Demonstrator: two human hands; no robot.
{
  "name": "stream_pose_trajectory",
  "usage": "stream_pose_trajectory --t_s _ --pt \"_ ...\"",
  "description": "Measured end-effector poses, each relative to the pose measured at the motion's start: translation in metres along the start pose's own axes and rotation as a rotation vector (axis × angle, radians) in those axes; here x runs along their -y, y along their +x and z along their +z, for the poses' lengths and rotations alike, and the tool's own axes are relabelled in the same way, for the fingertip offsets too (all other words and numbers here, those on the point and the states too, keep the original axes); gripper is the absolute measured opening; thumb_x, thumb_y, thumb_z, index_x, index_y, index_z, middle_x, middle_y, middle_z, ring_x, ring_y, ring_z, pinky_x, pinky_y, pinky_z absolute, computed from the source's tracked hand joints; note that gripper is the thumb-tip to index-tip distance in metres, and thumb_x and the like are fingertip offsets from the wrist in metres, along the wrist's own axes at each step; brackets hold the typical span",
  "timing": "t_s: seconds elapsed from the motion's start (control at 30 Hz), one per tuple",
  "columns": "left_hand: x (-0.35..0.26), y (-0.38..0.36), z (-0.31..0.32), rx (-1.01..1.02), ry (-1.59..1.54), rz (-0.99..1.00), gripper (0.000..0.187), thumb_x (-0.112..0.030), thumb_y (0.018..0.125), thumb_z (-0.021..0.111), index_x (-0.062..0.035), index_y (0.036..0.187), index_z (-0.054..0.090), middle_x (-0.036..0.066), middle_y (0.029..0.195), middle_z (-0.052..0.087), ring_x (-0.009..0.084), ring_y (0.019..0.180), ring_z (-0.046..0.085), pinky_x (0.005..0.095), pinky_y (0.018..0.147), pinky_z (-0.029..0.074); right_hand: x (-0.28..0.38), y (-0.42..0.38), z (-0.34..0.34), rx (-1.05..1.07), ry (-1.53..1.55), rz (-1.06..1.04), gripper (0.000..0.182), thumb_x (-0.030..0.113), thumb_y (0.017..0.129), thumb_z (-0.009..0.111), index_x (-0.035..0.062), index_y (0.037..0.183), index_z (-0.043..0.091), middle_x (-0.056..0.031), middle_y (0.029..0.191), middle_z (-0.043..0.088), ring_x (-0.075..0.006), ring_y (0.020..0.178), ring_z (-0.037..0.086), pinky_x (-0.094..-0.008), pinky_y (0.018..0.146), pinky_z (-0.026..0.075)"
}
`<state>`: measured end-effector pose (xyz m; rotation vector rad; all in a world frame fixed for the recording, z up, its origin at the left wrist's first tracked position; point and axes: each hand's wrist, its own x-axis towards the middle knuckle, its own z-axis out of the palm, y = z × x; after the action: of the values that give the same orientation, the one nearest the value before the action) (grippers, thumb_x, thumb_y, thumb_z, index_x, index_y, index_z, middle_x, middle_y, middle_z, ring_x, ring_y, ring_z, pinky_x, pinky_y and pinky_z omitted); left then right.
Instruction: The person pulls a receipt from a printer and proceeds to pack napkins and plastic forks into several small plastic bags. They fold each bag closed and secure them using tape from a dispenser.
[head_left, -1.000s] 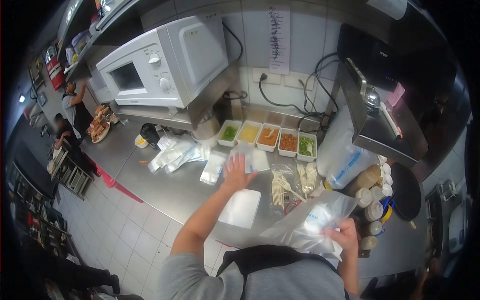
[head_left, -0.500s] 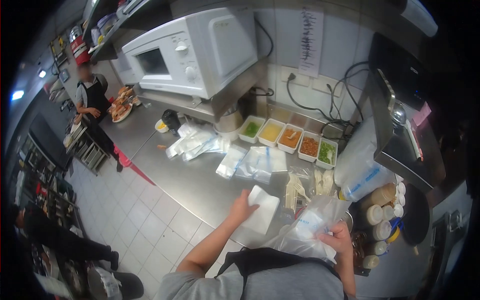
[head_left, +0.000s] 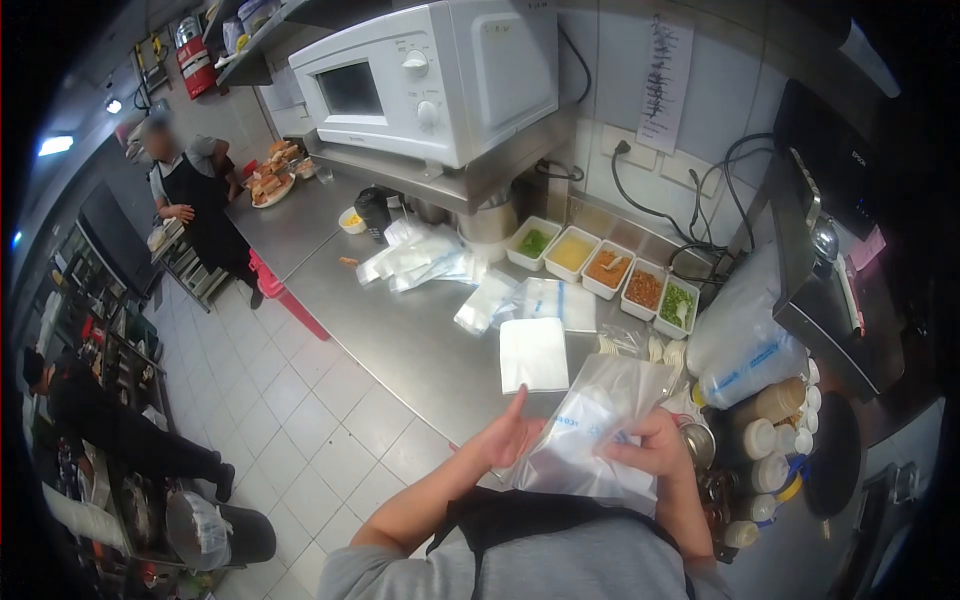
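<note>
My right hand (head_left: 650, 444) pinches a clear plastic bag (head_left: 582, 442) with blue print, held in front of my apron. Close by the bag's left edge is my left hand (head_left: 508, 438), its thumb stretched out and its fingers apart from the thumb. A white stack of folded napkins (head_left: 533, 352) lies on the steel counter just beyond that thumb. Behind the napkins are flat plastic packets with blue print (head_left: 558, 303). Plastic forks (head_left: 668, 350) lie partly hidden behind the bag.
Several white tubs of toppings (head_left: 606, 268) line the wall. A white microwave (head_left: 430, 85) stands on a shelf above the steel counter (head_left: 390, 345). Lidded bottles (head_left: 765, 450) crowd the right side. Two people (head_left: 195, 200) are off to the left, near a bin (head_left: 235, 530).
My left hand has let go of the napkins, which now lie on the counter, and has moved back to the bag. My right hand still holds the bag, now spread flatter.
</note>
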<state>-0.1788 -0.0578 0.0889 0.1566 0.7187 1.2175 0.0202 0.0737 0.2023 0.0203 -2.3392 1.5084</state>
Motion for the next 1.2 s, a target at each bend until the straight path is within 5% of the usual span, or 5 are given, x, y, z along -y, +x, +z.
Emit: stream_pose_trajectory --t_s 0.1,0.23,0.5,0.93,1.2 --pt "-0.001 -0.028 -0.014 0.386 -0.289 0.09 0.081 -0.066 0.086 0.036 0.0011 0.131 0.041 0.016 0.127 0.05 0.0239 0.117 0.048 0.0369 0.1 0.038 -0.002 0.007 0.003 -0.054 0.119 -0.003 0.013 0.002 0.074 0.068 -0.0008 0.087 0.068 -0.0089 0.08 0.068 -0.0175 0.079 0.064 -0.0281 0.074 0.046" --pt "-0.025 -0.049 -0.066 0.38 -0.272 0.23 0.063 -0.051 0.09 0.046 0.001 0.126 0.048 0.014 0.12 0.056 0.0215 0.11 0.054 0.0344 0.095 0.043 -0.016 0.01 0.005 -0.068 0.099 0.028 0.011 0.003 0.075 0.068 0.0002 0.086 0.068 -0.009 0.079 0.068 -0.0162 0.078 0.064 -0.0273 0.072 0.046" --pt "-0.109 -0.093 -0.092 -0.239 0.228 0.306 0.017 -0.017 0.086 0.064 -0.0002 0.091 0.065 0.007 0.083 0.067 0.0143 0.071 0.064 0.0258 0.067 0.053 -0.064 0.039 0.038 -0.097 -0.087 0.208 0.008 0.008 0.076 0.069 0.001 0.081 0.068 -0.0073 0.069 0.065 -0.0134 0.064 0.06 -0.0253 0.059 0.044" --pt "-0.186 -0.118 -0.088 -0.744 1.265 0.829 0.035 -0.017 0.065 0.083 -0.0035 0.058 0.051 0.006 0.058 0.059 0.0122 0.052 0.055 0.0257 0.048 0.042 -0.088 0.141 0.103 -0.24 -0.387 0.119 0.026 0.028 0.074 0.073 0.0028 0.076 0.069 -0.0161 0.071 0.065 -0.0298 0.063 0.061 -0.0352 0.061 0.048" --pt "-0.145 -0.062 -0.08 -0.502 1.548 0.794 0.037 -0.015 0.063 0.084 -0.0028 0.055 0.05 0.002 0.052 0.049 0.0053 0.051 0.044 0.0242 0.046 0.038 -0.108 0.176 0.133 -0.26 -0.39 0.137 0.02 0.021 0.076 0.066 0.0011 0.074 0.066 -0.0197 0.066 0.06 -0.0356 0.061 0.058 -0.0395 0.058 0.045"
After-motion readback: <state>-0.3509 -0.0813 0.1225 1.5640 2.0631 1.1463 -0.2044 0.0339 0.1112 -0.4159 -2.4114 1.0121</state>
